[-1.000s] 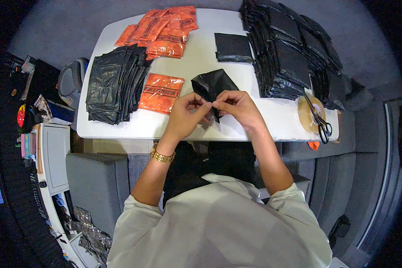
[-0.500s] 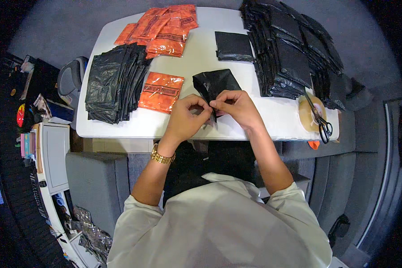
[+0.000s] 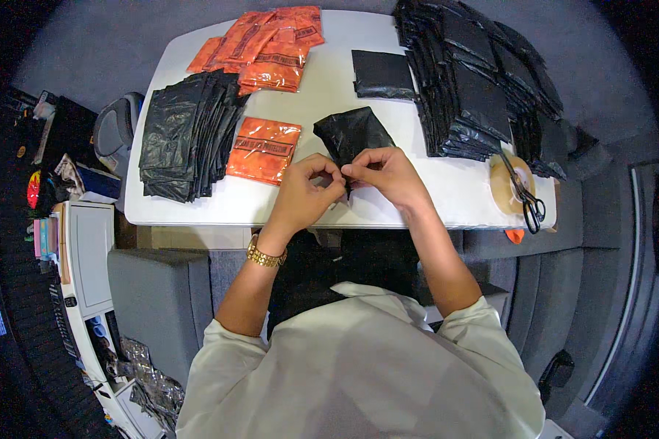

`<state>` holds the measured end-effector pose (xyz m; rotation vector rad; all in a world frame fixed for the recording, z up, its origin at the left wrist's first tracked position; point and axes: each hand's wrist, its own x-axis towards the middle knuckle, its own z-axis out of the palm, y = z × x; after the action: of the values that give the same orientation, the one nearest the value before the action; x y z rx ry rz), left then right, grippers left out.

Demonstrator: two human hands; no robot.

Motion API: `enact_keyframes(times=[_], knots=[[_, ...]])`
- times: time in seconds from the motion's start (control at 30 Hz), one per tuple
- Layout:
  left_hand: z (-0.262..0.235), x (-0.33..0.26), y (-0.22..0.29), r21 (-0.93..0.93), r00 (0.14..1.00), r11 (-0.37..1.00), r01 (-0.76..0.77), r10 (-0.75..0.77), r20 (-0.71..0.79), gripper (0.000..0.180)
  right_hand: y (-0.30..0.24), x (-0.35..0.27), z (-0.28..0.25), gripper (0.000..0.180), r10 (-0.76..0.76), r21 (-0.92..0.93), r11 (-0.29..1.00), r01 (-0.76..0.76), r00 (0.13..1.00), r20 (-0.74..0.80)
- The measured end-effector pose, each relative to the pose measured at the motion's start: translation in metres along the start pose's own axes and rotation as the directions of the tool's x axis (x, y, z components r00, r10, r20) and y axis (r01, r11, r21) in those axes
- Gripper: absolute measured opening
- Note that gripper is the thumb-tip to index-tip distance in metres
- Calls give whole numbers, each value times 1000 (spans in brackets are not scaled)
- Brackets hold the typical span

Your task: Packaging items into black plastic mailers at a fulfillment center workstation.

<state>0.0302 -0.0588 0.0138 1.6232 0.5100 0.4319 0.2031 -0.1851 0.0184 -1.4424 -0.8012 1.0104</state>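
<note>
— While both hands pinch that black bag [image 3: 351,135] at its near edge, what matters most?

— Keeping the pinch small. The left hand [image 3: 304,194] and right hand [image 3: 388,174] meet fingertip to fingertip, closed on the bag's mouth just above the white table [image 3: 329,95].

— And the rest of the bag?

— It lies flat between the single orange packet [image 3: 263,148] and the tall black stack [image 3: 476,80]. I'd rub the layers apart gently, not tug.
</note>
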Motion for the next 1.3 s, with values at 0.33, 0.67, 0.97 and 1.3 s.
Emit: enact_keyframes(times=[0.33,0.67,0.97,1.3], knots=[[-4,-2,6,24,998,997,-69,69,4,7,-3,0,-11,21,50,-82,996,-44,996,71],[-3,0,3,-146,975,968,204,-214,-54,14,-20,-5,-6,19,-79,-191,979,71,996,-34],[3,15,8,226,966,971,-78,130,-224,70,-35,-13,3,7,-162,-390,912,127,985,-59],[7,38,19,173,972,983,-62,99,-211,67,-54,-20,10,9,-348,-501,843,197,909,-228]])
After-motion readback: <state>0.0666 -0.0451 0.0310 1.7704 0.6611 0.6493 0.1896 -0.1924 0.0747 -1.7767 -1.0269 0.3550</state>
